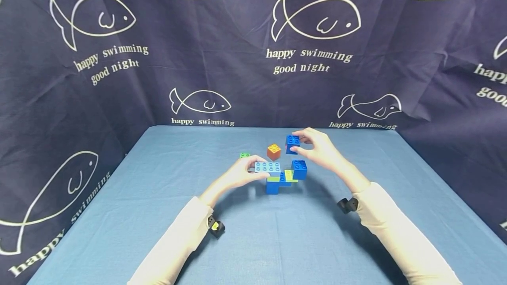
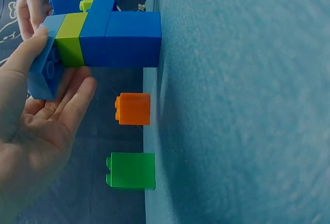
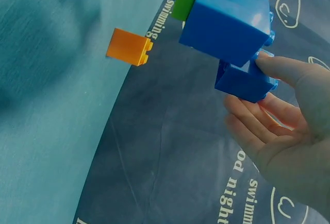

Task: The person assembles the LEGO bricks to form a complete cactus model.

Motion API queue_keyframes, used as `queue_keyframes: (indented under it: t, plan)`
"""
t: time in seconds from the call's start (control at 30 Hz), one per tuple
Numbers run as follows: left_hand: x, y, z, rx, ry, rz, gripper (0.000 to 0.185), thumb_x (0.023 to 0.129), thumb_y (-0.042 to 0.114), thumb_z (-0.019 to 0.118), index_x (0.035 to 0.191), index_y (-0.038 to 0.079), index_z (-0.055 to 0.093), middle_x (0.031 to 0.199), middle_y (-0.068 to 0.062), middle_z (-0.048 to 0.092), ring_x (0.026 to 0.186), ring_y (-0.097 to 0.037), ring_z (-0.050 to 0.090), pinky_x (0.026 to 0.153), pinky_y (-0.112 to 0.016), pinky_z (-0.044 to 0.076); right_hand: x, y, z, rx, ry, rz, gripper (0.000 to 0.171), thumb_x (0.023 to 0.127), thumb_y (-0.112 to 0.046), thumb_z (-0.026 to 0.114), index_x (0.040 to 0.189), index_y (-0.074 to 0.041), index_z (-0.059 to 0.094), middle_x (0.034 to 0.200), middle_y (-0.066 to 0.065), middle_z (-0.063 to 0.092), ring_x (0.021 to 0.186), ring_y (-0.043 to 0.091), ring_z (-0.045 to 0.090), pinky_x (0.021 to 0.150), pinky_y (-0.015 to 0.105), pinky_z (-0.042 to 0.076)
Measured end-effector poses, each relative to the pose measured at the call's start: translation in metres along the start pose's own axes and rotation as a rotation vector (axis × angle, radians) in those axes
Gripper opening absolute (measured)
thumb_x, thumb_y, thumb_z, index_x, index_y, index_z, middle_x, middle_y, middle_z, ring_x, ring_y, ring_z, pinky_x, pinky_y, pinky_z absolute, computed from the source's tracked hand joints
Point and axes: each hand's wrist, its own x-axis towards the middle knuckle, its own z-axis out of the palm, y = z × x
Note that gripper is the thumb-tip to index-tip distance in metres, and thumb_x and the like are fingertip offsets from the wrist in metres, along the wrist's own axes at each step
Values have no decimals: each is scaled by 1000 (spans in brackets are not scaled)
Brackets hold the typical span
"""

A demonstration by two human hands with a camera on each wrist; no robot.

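A built stack of toy building bricks stands on the table, with a dark blue brick (image 2: 134, 39) at its foot and a lime green brick (image 2: 70, 39) higher up. Across its top lies a light blue brick (image 1: 267, 167), which my left hand (image 1: 240, 172) grips between thumb and fingers. Out to the right the stack carries another dark blue brick (image 1: 299, 169) on a lime piece (image 1: 291, 175). Beyond that side, my right hand (image 1: 319, 147) pinches a loose dark blue brick (image 1: 292, 144) in the air, studs up; its hollow underside shows in the right wrist view.
An orange brick (image 1: 273, 151) sits on the blue table cover (image 1: 245, 241) behind the stack. Farther left stands a green brick (image 2: 133, 171), partly hidden by my left hand in the head view. A dark curtain (image 1: 253, 47) with fish drawings hangs behind the table.
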Motion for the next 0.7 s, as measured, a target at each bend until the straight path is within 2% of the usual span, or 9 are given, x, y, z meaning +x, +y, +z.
queue_keyframes:
  t: [0.3,0.53,0.7]
  plan:
    - [0,0,0,3,-2,6,40,72,36,69,104,13,57,87,2,63,79,-8,58,76,-22,48,-1,-10,2,21,1,-12,38,72,-19,72,106,-5,59,92,7,60,83,24,60,78,38,49]
    - [1,0,0,2,-4,-5,39,73,34,69,104,15,57,88,2,62,80,-8,58,77,-22,48,-2,-17,2,16,-14,-14,39,72,-24,71,106,-9,59,91,3,60,83,18,60,79,35,49]
    - [-4,12,-1,9,-5,-8,36,75,28,69,104,11,57,87,0,62,78,-8,57,77,-23,48,-3,-19,3,27,-23,-22,40,72,-26,71,106,-9,59,91,2,60,83,17,60,79,35,49]
